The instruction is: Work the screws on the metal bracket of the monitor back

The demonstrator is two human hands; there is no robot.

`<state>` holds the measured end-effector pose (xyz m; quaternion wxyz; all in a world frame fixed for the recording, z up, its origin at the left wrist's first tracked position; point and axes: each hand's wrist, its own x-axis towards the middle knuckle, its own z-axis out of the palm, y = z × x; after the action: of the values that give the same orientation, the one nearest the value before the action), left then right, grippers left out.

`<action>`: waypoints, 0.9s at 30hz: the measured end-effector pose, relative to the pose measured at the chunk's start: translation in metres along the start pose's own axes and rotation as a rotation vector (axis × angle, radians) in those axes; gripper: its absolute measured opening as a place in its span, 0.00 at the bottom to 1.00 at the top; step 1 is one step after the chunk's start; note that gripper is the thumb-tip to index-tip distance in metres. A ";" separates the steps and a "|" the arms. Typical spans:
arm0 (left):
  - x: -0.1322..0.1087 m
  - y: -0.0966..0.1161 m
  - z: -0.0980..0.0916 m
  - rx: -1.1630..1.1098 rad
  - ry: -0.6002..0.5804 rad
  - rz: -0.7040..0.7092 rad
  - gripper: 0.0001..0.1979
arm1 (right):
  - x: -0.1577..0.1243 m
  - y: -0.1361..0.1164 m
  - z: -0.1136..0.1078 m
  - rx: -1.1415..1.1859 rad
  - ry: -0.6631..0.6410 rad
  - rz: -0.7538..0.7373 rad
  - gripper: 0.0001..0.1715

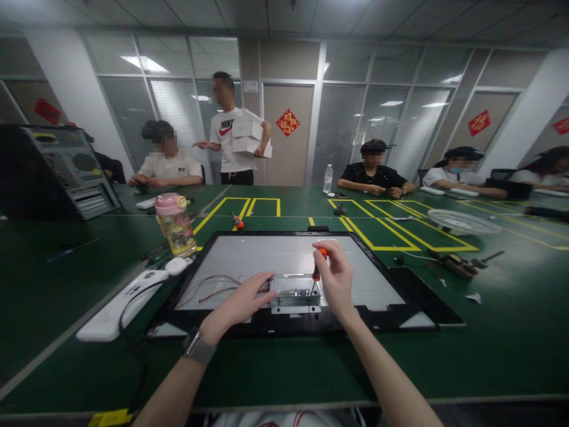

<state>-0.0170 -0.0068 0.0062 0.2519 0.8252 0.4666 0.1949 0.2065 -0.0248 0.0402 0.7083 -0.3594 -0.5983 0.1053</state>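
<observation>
A flat display panel (249, 252) with a black frame lies on the green table in front of me. On its near middle part sits a metal bracket (296, 301) with a narrow circuit board. My right hand (338, 277) grips an orange-and-black screwdriver (317, 268), held nearly upright with its tip down at the bracket's right end. My left hand (242, 301) rests with fingers stretched out at the bracket's left side, fingertips touching it. Thin cables (208, 289) run left from the bracket across the panel. Whether a screw sits under the tip is too small to tell.
Left of the panel are a pink-lidded bottle (175, 228), a white device (120, 311) with a black cord, and a computer tower (53, 172). A black slab (427, 296) lies right. Farther back are a clear dish (462, 220) and a water bottle (328, 178). Several people are across the table.
</observation>
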 end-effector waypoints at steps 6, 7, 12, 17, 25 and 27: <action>0.000 0.000 0.000 0.017 0.000 -0.004 0.29 | 0.000 -0.003 0.001 0.023 -0.011 0.018 0.07; 0.000 0.000 0.000 0.016 0.000 -0.006 0.29 | 0.000 -0.003 0.001 0.040 -0.021 0.039 0.09; 0.000 0.001 0.000 -0.001 0.000 -0.009 0.30 | -0.001 -0.003 0.001 0.120 -0.039 0.138 0.13; -0.001 0.004 -0.001 -0.012 0.003 -0.011 0.30 | 0.000 0.003 0.001 0.012 -0.001 0.007 0.05; 0.000 0.000 0.001 -0.004 -0.004 -0.014 0.30 | -0.001 0.000 0.000 0.020 0.002 0.033 0.10; 0.001 -0.001 0.001 0.004 -0.004 -0.013 0.30 | -0.001 0.000 0.000 0.041 -0.019 0.067 0.11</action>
<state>-0.0168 -0.0061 0.0047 0.2522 0.8230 0.4718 0.1907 0.2066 -0.0260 0.0396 0.7061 -0.3635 -0.5903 0.1445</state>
